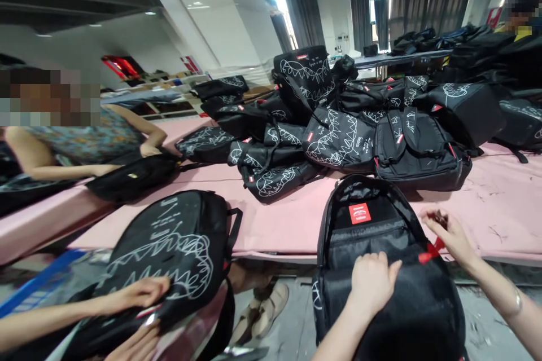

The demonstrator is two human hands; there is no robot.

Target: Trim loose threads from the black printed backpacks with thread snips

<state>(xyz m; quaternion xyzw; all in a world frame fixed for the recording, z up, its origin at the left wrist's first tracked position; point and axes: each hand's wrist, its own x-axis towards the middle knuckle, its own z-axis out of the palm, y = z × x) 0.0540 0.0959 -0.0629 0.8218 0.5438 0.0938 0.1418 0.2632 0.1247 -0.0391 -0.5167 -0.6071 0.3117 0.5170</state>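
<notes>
Left hand [373, 283] curled over backpack [417, 316], right hand [447, 232] higher

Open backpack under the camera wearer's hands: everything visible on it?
Black backpack, soft fabric by its look, gaping open with its dark inside showing. A square red label sits inside near the top; below it runs a seam across the lining. White line drawing shows on its left side in the picture. Its top overlaps the pink table; the rest extends past the near edge. The left hand touches it.

Matt black cloth backpack [417, 299], smooth red label [359, 214], shiny metal-looking bracelet [517, 301], matt pink table covering [503, 192]
</notes>
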